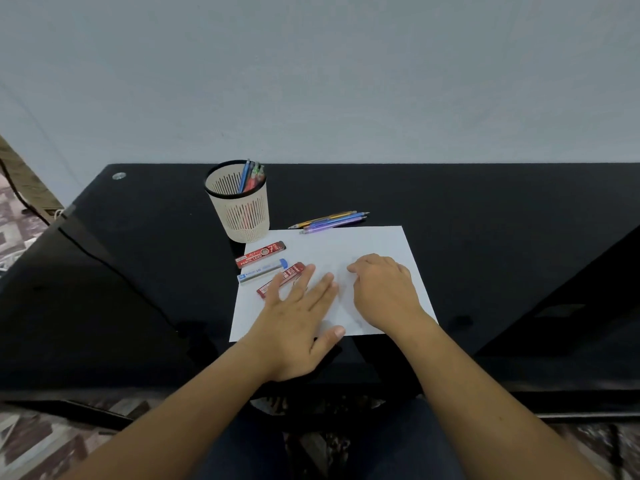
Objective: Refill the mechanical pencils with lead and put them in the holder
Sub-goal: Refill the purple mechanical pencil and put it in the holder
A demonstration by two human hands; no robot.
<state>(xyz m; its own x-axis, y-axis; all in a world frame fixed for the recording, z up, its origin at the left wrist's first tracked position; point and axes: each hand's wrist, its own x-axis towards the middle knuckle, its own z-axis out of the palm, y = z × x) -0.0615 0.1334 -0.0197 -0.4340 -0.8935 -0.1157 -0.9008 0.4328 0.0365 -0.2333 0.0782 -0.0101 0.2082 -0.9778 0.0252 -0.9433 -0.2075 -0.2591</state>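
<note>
A cream mesh holder point(239, 209) stands at the back of the black desk with several pencils point(251, 176) upright in it. Several loose mechanical pencils point(330, 220) lie beyond the far edge of a white paper sheet point(349, 244). Three lead cases lie at the sheet's left: a red one point(260, 253), a clear one with a blue cap point(263, 270), and another red one point(284, 280). My left hand point(298, 317) rests flat on the sheet, fingers spread, fingertips over the nearer red case. My right hand point(384, 289) rests on the sheet with its fingers curled down; nothing shows in it.
The black glass desk point(485, 237) runs wide to the right and left, against a pale wall. A dark cable point(104, 265) crosses the desk's left side. The desk's near edge lies just below my wrists, with my lap under it.
</note>
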